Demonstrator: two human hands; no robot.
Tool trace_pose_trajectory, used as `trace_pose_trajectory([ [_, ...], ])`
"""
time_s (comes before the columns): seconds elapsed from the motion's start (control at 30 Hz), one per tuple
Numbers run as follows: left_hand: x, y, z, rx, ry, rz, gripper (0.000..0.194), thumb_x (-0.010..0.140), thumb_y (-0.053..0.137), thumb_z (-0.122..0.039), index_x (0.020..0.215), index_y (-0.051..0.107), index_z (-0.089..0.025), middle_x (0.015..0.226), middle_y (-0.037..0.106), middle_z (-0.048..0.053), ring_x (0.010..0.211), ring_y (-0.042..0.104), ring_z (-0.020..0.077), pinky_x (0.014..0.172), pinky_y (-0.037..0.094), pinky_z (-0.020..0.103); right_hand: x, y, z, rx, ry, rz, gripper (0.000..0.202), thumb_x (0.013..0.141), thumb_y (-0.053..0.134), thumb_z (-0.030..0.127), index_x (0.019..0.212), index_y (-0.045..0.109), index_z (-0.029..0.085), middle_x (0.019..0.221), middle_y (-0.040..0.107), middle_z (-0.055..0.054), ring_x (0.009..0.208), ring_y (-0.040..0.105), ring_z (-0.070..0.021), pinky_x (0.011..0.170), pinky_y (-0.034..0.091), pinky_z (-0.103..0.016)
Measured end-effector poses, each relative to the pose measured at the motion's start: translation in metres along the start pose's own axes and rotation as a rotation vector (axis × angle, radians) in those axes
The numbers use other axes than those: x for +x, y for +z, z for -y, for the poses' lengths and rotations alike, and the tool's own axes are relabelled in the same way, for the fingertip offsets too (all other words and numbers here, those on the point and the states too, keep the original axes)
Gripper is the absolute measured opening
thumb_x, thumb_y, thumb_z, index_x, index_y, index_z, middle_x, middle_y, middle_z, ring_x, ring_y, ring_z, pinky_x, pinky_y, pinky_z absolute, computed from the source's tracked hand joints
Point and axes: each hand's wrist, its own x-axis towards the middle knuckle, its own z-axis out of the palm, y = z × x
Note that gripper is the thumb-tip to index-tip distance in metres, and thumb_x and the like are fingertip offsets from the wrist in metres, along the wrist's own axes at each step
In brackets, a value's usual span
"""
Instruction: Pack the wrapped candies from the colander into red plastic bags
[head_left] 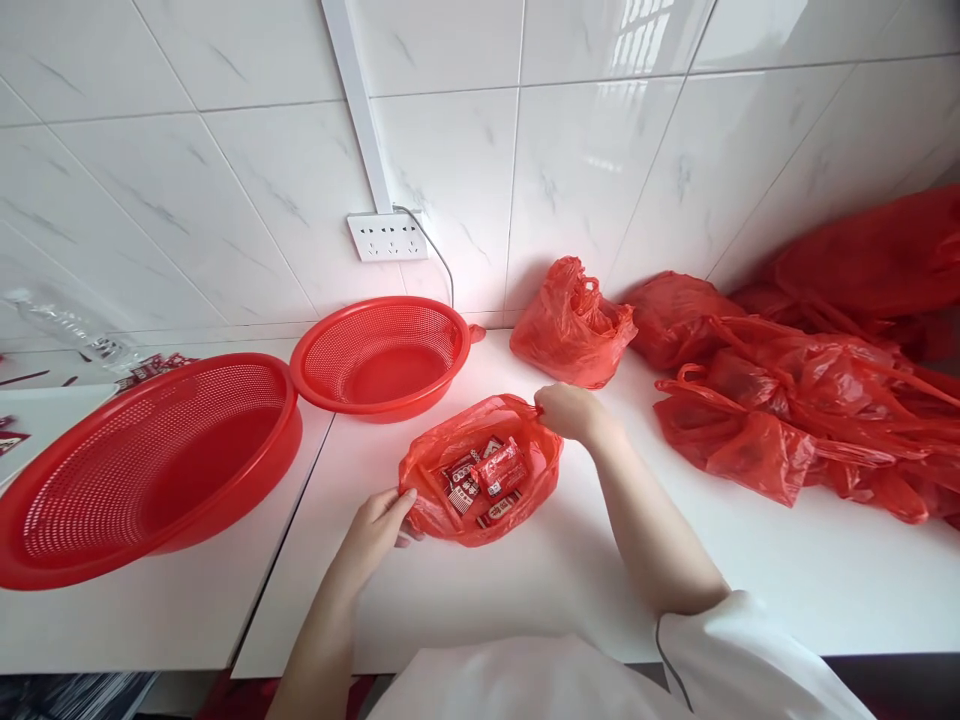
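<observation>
A thin red plastic bag (pixel 442 450) stands on the white table in front of me, its mouth spread wide. Several small wrapped snack packets (pixel 501 468) lie at its bottom, with red, white and dark wrappers. My left hand (pixel 382 520) pinches the near left rim between thumb and fingers. On the far right side, my right hand (pixel 568 410) is closed around the gathered edge or handle of the same bag.
Two red perforated plastic baskets, a large one (pixel 289 440) and a smaller one (pixel 450 385), stand to the left. A filled red bag (pixel 566 330) sits by the tiled wall. More red bags (pixel 750 400) pile up at right. A socket strip (pixel 386 238) is on the wall; a clear bottle (pixel 71 325) lies far left.
</observation>
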Motion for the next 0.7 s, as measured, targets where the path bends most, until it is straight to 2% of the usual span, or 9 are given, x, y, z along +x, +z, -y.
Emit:
trace_pose_trajectory([
  [0.1,-0.003,-0.016,-0.025,0.089,0.142,-0.116,0.040,0.081,0.054,-0.056,0.071,0.059,-0.017,0.066,0.064,0.004,0.064,0.060,0.0168,0.059,0.044,0.027,-0.017,-0.019,-0.011,0.214,-0.076,-0.197,0.023,0.083,0.050,0.021,0.102,0.063,0.020,0.094,0.069,-0.008,0.081,0.064,-0.0198,0.065,0.046,-0.029],
  [0.23,-0.014,-0.043,-0.075,0.038,0.316,-0.280,0.028,0.080,0.061,-0.048,0.078,0.061,-0.020,0.063,0.059,-0.001,0.059,0.055,0.0123,0.057,0.044,0.024,-0.039,-0.047,-0.014,0.880,-0.288,-0.675,0.029,0.085,0.048,0.024,0.113,0.052,0.023,0.074,0.060,0.000,0.069,0.062,-0.0161,0.067,0.049,-0.030],
  [0.3,-0.018,-0.054,-0.101,-0.048,0.443,-0.323,0.022,0.078,0.066,-0.041,0.085,0.060,-0.021,0.073,0.065,0.000,0.066,0.059,0.0131,0.060,0.045,0.024,-0.044,-0.058,-0.008,1.034,-0.321,-0.863,0.026,0.086,0.048,0.027,0.112,0.052,0.025,0.070,0.055,0.002,0.066,0.060,-0.0159,0.068,0.049,-0.032],
  [0.43,-0.024,-0.063,-0.139,-0.225,0.656,-0.315,0.024,0.075,0.069,-0.031,0.096,0.059,-0.024,0.073,0.067,0.000,0.073,0.062,0.0158,0.064,0.047,0.025,-0.048,-0.077,0.001,1.026,-0.364,-0.910,0.025,0.085,0.052,0.031,0.109,0.055,0.025,0.069,0.052,0.001,0.065,0.059,-0.0163,0.067,0.050,-0.033],
  [0.57,-0.025,-0.067,-0.151,-0.324,0.803,-0.237,0.021,0.077,0.067,-0.024,0.096,0.059,-0.024,0.073,0.064,0.000,0.076,0.061,0.0156,0.070,0.049,0.026,-0.047,-0.080,-0.007,1.111,-0.353,-1.104,0.025,0.086,0.053,0.028,0.111,0.054,0.026,0.069,0.051,0.002,0.066,0.058,-0.0150,0.070,0.049,-0.032],
  [0.63,-0.023,-0.069,-0.149,-0.272,0.812,-0.248,0.021,0.077,0.068,-0.026,0.096,0.059,-0.024,0.077,0.066,0.000,0.079,0.062,0.0161,0.074,0.049,0.027,-0.045,-0.075,-0.013,1.138,-0.322,-1.039,0.025,0.086,0.053,0.028,0.111,0.055,0.026,0.073,0.055,0.000,0.070,0.060,-0.0159,0.071,0.050,-0.033],
  [0.7,-0.019,-0.070,-0.143,-0.103,0.729,-0.239,0.022,0.079,0.067,-0.031,0.099,0.060,-0.024,0.083,0.069,0.001,0.084,0.064,0.0180,0.078,0.050,0.029,-0.045,-0.067,-0.015,1.114,-0.321,-0.854,0.032,0.086,0.054,0.029,0.118,0.052,0.026,0.084,0.063,-0.003,0.080,0.064,-0.0183,0.074,0.052,-0.034],
])
